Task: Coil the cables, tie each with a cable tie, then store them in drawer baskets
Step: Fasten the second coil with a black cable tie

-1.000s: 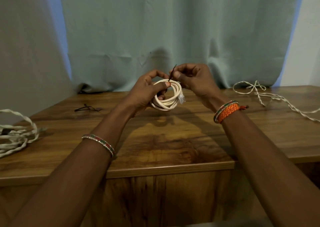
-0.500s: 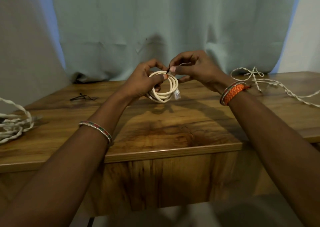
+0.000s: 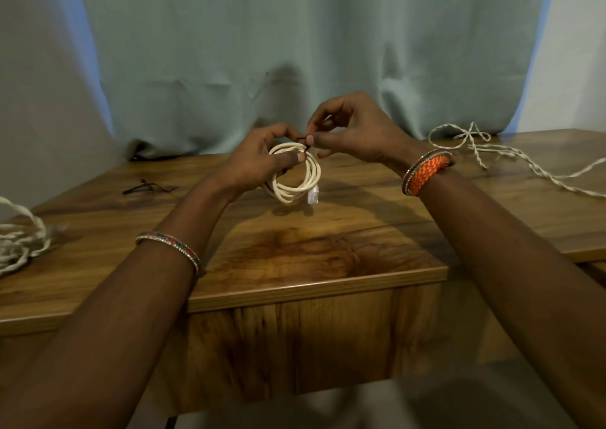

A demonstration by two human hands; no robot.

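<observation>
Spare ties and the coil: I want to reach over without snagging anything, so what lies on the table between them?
In the head view, only the left hand gripping the coil; the table toward the spare ties is bare.

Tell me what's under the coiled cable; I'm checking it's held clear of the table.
Under the coiled cable shows bare table with its shadow. The left hand covers the coil's left side.

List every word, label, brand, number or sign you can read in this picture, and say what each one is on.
None: no readable text shows anywhere.
The coiled cable, its clear plug, the dark cable tie, the bracelets, wooden table and curtain carry no visible lettering.
</observation>
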